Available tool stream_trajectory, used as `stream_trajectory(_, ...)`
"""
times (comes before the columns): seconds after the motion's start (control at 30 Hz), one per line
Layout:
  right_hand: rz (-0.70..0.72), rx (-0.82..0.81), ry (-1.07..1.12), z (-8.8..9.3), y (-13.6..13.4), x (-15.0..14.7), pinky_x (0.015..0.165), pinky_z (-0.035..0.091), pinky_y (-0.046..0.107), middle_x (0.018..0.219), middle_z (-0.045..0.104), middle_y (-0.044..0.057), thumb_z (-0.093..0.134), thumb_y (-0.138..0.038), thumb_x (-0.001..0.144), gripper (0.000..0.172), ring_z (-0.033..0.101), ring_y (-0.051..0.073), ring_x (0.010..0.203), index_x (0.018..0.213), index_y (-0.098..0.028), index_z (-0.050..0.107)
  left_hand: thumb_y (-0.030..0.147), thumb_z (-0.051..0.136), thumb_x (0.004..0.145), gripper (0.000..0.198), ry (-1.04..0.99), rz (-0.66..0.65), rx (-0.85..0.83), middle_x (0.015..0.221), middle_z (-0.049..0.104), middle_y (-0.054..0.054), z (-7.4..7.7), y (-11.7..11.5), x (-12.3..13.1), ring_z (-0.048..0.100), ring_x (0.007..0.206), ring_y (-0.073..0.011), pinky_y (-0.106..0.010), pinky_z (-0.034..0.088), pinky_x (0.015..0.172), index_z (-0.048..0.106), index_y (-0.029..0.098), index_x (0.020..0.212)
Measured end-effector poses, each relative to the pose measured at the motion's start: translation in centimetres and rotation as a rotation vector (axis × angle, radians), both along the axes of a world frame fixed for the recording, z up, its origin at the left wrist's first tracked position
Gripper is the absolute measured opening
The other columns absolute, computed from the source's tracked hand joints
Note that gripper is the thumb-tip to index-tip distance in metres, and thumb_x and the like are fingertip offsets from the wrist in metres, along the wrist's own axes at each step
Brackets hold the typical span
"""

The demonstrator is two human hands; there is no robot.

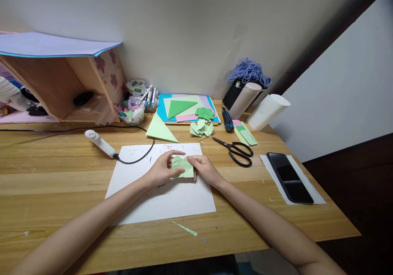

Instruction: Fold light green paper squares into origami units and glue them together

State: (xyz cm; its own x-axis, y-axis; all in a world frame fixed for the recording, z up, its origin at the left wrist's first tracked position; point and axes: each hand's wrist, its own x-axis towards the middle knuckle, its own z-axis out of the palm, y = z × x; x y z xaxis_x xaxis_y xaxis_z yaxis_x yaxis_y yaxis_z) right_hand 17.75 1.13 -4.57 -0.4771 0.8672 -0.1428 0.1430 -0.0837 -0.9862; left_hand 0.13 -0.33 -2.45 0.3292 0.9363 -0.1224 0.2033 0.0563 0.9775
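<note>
A small folded piece of light green paper [183,166] is held over a white sheet [184,203] on the wooden desk [55,176]. My left hand [162,169] pinches its left side with fingers closed on it. Closed on the paper's right edge is my right hand [205,169]. Both hands meet at the middle of the white sheet.
Black scissors [238,151] lie right of the sheet, a phone [289,177] farther right. A white corded tool [100,143] lies to the left. Behind are a green paper triangle [159,129], folded green pieces [202,128], a coloured paper stack [187,107], a bowl of scraps [132,113] and rolls [267,111].
</note>
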Motion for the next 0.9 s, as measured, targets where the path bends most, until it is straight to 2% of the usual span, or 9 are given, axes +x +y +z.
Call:
stream_trajectory(0.2,-0.046,0.063,-0.041,-0.1,0.2,0.2,0.039,0.029,0.019,0.036,0.043,-0.005,0.044,-0.049,0.082,0.042,0.041,0.008,0.033,0.055,-0.017,0.048,0.035,0.061,0.069,0.033,-0.1,-0.039,-0.071,0.075,0.056,-0.003,-0.8,0.3,-0.3,0.05,0.063,-0.0111,-0.021,0.037,0.056,0.056,0.011,0.091)
stream_trajectory(0.37,0.076,0.012,0.005,-0.2,0.5,-0.3,0.041,0.034,0.02,0.046,0.047,-0.004,0.042,-0.051,0.082,0.04,0.045,0.009,0.039,0.066,-0.016,0.052,0.045,0.054,0.073,0.033,-0.088,-0.025,-0.198,0.061,0.048,0.001,0.0,0.1,-1.6,0.042,0.051,-0.0077,-0.019,0.031,0.045,0.055,0.012,0.073)
stream_trajectory(0.43,0.076,0.018,0.031,0.2,0.4,-1.0,0.045,0.039,0.02,0.058,0.053,-0.003,0.049,-0.05,0.078,0.034,0.05,0.009,0.045,0.087,-0.017,0.052,0.046,0.056,0.071,0.033,-0.051,0.064,-0.209,0.056,0.044,0.003,0.4,-0.1,-2.5,0.038,0.045,-0.0066,-0.018,0.028,0.041,0.053,0.013,0.071)
stream_trajectory(0.47,0.074,0.041,0.03,0.4,0.3,-1.6,0.047,0.041,0.021,0.068,0.057,-0.002,0.056,-0.047,0.074,0.039,0.053,0.009,0.05,0.099,-0.018,0.049,0.047,0.057,0.07,0.033,-0.033,0.129,-0.192,0.055,0.044,0.004,0.6,-0.2,-3.0,0.037,0.043,-0.0066,-0.018,0.028,0.04,0.053,0.014,0.071)
stream_trajectory(0.53,0.088,0.109,0.014,1.0,0.0,-3.1,0.052,0.043,0.021,0.089,0.059,0.002,0.07,-0.04,0.062,0.063,0.056,0.011,0.063,0.114,-0.021,0.04,0.045,0.058,0.068,0.032,-0.008,0.27,-0.11,0.055,0.046,0.004,0.9,-0.6,-4.0,0.041,0.045,-0.0076,-0.019,0.031,0.042,0.051,0.014,0.07)
stream_trajectory(0.6,0.122,0.152,0.015,1.6,-0.2,-4.8,0.055,0.044,0.021,0.097,0.059,0.004,0.072,-0.038,0.06,0.068,0.058,0.012,0.069,0.116,-0.022,0.038,0.042,0.059,0.068,0.029,0.011,0.375,-0.01,0.057,0.05,0.003,1.1,-0.9,-5.1,0.045,0.05,-0.0091,-0.02,0.035,0.046,0.052,0.014,0.068)
stream_trajectory(0.77,0.142,0.005,0.117,2.1,0.3,-7.8,0.051,0.046,0.023,0.086,0.06,0.003,0.063,-0.044,0.069,0.054,0.06,0.013,0.063,0.112,-0.02,0.039,0.04,0.059,0.068,0.028,-0.03,0.462,0.064,0.064,0.056,0.0,0.6,-1.1,-7.0,0.051,0.058,-0.011,-0.021,0.039,0.054,0.055,0.012,0.072)
stream_trajectory(0.83,0.109,-0.066,0.115,1.9,0.9,-8.1,0.049,0.046,0.024,0.078,0.059,0.001,0.057,-0.049,0.071,0.051,0.058,0.012,0.056,0.109,-0.018,0.041,0.041,0.06,0.069,0.029,-0.043,0.467,0.075,0.066,0.058,-0.001,0.2,-0.9,-7.3,0.053,0.061,-0.0122,-0.021,0.04,0.055,0.055,0.012,0.073)
stream_trajectory(0.9,0.086,-0.07,0.094,1.6,1.6,-7.8,0.05,0.046,0.023,0.073,0.057,0.0,0.056,-0.05,0.071,0.043,0.057,0.01,0.053,0.097,-0.016,0.049,0.042,0.059,0.07,0.031,-0.058,0.434,0.077,0.071,0.06,-0.002,-0.2,-0.7,-7.2,0.055,0.065,-0.0138,-0.022,0.042,0.057,0.056,0.013,0.076)
